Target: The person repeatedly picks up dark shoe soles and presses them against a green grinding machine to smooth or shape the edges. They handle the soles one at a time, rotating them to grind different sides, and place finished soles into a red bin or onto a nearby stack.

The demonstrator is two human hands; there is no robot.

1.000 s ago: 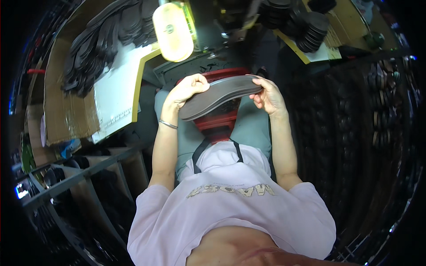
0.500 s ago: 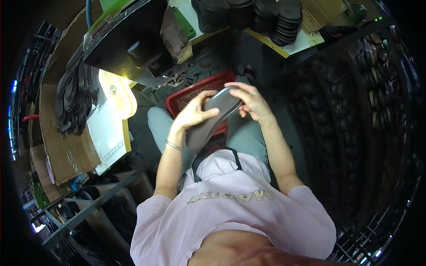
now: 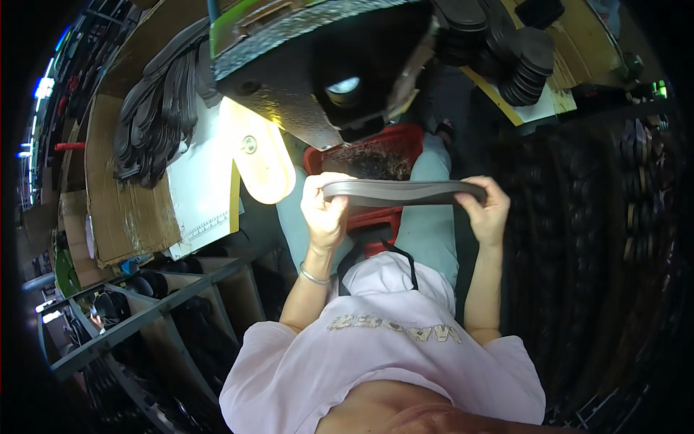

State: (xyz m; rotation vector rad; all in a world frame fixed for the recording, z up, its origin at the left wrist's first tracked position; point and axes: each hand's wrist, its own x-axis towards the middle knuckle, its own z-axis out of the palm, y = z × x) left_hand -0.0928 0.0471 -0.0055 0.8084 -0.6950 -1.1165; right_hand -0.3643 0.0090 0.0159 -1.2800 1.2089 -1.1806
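Holding a dark grey shoe sole (image 3: 401, 191) in mid-air over the lap, off any bench, about level and crosswise to the body. Pinching its left end in the left hand (image 3: 327, 210), with thumb on the near side and fingers over the far side. Pinching its right end the same way in the right hand (image 3: 486, 210). Gripping by the ends only, probably to leave the long side bare and facing up to view. Cannot tell if one layer or two.

Set between the knees, just beyond the sole: a red basket (image 3: 416, 145) with tangled scraps inside, likely put there to catch bits. Looming over its far edge: a dark machine (image 3: 318, 72).

Heaped toward the far left edge of the left bench (image 3: 199, 195), against cardboard (image 3: 130, 224): overlapping dark soles (image 3: 159, 123), likely to save room within reach. Lit brightly over the bench's right edge: a yellow sole-shaped pad (image 3: 260, 159). Stacked near the right bench's (image 3: 495, 98) near edge: more soles (image 3: 526, 69).
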